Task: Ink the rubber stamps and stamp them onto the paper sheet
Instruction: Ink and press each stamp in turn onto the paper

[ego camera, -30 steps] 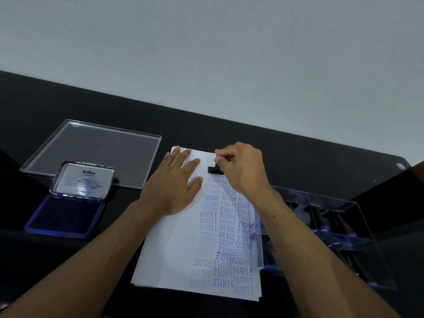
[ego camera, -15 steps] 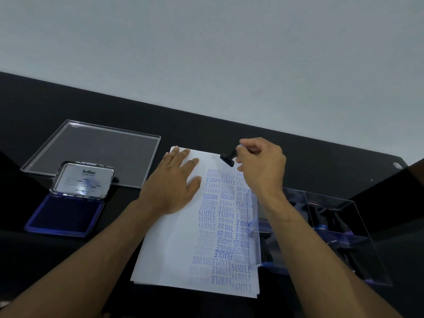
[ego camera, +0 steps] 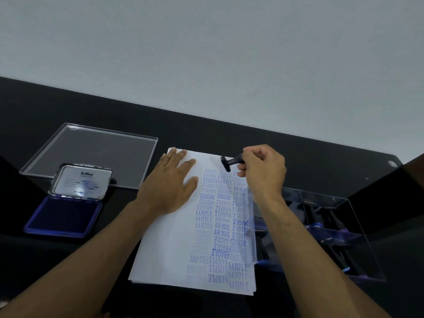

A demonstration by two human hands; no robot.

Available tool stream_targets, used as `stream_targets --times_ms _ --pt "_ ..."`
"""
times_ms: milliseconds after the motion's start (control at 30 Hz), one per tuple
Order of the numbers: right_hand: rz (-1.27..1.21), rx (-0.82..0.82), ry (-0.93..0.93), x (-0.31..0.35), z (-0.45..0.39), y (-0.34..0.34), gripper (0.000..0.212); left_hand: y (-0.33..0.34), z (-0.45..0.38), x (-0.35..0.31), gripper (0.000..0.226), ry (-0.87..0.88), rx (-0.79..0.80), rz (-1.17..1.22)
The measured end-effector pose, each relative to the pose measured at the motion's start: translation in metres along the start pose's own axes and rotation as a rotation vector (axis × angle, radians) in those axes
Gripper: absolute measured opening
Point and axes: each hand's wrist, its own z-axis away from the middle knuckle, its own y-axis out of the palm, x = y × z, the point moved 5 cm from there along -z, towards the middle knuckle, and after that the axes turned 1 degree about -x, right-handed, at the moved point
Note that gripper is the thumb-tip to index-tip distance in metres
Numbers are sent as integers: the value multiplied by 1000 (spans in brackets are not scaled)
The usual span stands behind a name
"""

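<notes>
— Why is our left hand (ego camera: pixel 168 183) spread flat on the paper sheet (ego camera: pixel 174 244), up by its far left corner?

— We judge it pins the sheet so it cannot slide. Our right hand (ego camera: pixel 263 172) pinches the black rubber stamp (ego camera: pixel 230 162) by its handle, tilted, with its face clear of the paper over the far edge.

— And the ink?

— The ink pad (ego camera: pixel 63 216) lies open near the worktop's left edge, before the clear lid (ego camera: pixel 91 154); the clear box (ego camera: pixel 321 235) of stamps touches the sheet's right edge.

— What differs from a second ago?

— Then the stamp pressed the sheet's far end; we have since lifted and tipped it rightward. The left hand kept its place.
</notes>
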Motion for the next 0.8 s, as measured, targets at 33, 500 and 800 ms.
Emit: stream_targets --times_ms 33,500,800 --pt "1 0 -2 0 0 0 11 0 0 0 73 -3 1 -1" --pt "21 10 -20 0 0 2 9 -1 0 -1 73 5 0 -2" --pt "0 15 -8 -1 0 0 11 -1 -1 -1 74 0 13 2"
